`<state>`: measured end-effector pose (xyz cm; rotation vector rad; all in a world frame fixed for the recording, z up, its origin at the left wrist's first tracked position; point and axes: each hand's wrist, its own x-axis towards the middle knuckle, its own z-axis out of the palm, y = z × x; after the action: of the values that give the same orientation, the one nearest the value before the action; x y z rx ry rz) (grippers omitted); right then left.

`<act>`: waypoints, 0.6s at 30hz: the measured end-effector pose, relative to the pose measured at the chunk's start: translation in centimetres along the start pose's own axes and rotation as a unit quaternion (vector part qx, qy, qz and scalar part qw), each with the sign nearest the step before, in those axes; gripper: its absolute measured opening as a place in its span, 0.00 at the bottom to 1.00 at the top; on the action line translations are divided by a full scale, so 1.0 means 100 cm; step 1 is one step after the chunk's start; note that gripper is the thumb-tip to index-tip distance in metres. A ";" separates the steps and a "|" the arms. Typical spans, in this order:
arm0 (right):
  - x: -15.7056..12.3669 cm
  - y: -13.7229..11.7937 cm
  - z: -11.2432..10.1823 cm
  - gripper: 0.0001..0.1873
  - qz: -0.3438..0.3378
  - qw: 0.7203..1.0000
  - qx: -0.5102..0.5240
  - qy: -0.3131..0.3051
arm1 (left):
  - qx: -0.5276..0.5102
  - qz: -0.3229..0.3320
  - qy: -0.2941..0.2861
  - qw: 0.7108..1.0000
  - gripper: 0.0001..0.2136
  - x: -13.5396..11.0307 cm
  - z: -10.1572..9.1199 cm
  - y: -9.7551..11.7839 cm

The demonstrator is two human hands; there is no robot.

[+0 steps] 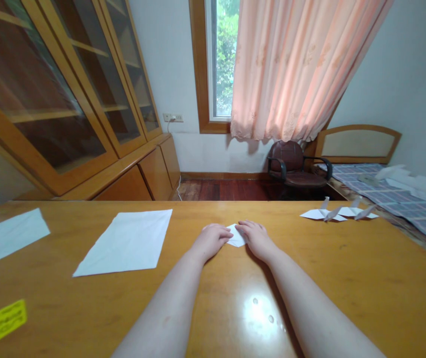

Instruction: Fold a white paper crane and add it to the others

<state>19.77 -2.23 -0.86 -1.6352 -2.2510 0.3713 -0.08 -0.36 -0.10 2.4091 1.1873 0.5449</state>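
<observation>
A glossy yellow-brown wooden worktop (123,308) is spread across the view, with bright glare reflected between the forearms. Beyond it, a dark reddish wooden floor (223,189) is seen, bordered on the left by a glass-fronted cabinet (86,74). The window (225,59) is partly covered by a pink curtain (291,69); below it are placed a maroon armchair (291,166) and, to the right, a bed (362,176) spread with plaid cloth.

On the worktop, a white paper sheet (128,242) is laid out left of the hands; another sheet (9,236) is cut off by the picture's edge, as is a yellow label (0,323). Folded paper cranes (350,211) are grouped near the far right.

A small folded paper (237,235) is set mid-worktop between the hands, its sides covered by the fingers. It is plain white, and a faint crease can be made out. A blunt corner is pointed toward the wearer; the long axis cannot be told.

The left edge is touched by the bent fingers of the left hand (213,240), the right by those of the right hand (256,238); whether it is pinched or merely pressed cannot be told.
</observation>
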 end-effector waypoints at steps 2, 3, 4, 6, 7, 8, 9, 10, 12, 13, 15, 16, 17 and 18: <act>0.000 0.000 0.000 0.18 -0.003 1.000 0.002 0.003 | 0.000 0.005 0.008 1.000 0.10 0.000 0.001 -0.001; 0.000 0.000 0.000 0.18 -0.005 1.000 0.003 0.003 | -0.001 0.005 0.011 1.000 0.10 0.000 0.001 -0.002; 0.000 0.000 0.000 0.18 -0.005 1.000 0.004 0.004 | 0.000 0.005 0.013 1.000 0.10 0.000 0.001 -0.002; 0.001 0.000 -0.001 0.17 -0.007 1.000 0.007 0.006 | 0.001 0.001 0.016 1.000 0.10 0.000 0.001 -0.003; 0.001 -0.001 -0.002 0.17 -0.009 1.000 0.009 0.009 | 0.002 -0.001 0.018 1.000 0.09 0.000 0.001 -0.003; 0.001 -0.001 -0.002 0.16 -0.011 1.000 0.011 0.012 | 0.003 -0.005 0.021 1.000 0.09 0.001 0.001 -0.003; 0.000 -0.002 -0.003 0.16 -0.014 1.000 0.014 0.014 | 0.005 -0.010 0.026 1.000 0.09 0.001 0.000 -0.003; 0.000 -0.003 -0.003 0.15 -0.015 1.000 0.016 0.016 | 0.006 -0.013 0.031 0.999 0.08 0.001 0.000 -0.002; -0.001 -0.004 -0.004 0.15 -0.016 1.000 0.019 0.018 | 0.008 -0.016 0.033 0.999 0.08 0.001 0.000 -0.002; -0.001 -0.004 -0.004 0.14 -0.016 0.999 0.021 0.020 | 0.008 -0.014 0.031 0.999 0.08 0.001 -0.001 -0.002; -0.001 -0.005 -0.005 0.14 -0.013 0.999 0.024 0.024 | 0.009 -0.007 0.025 1.000 0.09 0.001 0.000 -0.003; -0.002 -0.005 -0.005 0.14 -0.012 0.999 0.026 0.027 | 0.011 -0.004 0.024 1.000 0.10 0.001 0.000 -0.003; -0.002 -0.005 -0.005 0.14 -0.011 0.999 0.027 0.028 | 0.014 -0.002 0.026 1.000 0.10 0.000 0.000 -0.003; -0.002 -0.005 -0.005 0.15 -0.012 0.999 0.029 0.028 | 0.017 -0.003 0.031 0.999 0.10 0.000 0.000 -0.003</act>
<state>19.54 -2.55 -0.23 -1.5683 -2.1961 0.3775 -0.26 -0.20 -0.27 2.4328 1.2377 0.6058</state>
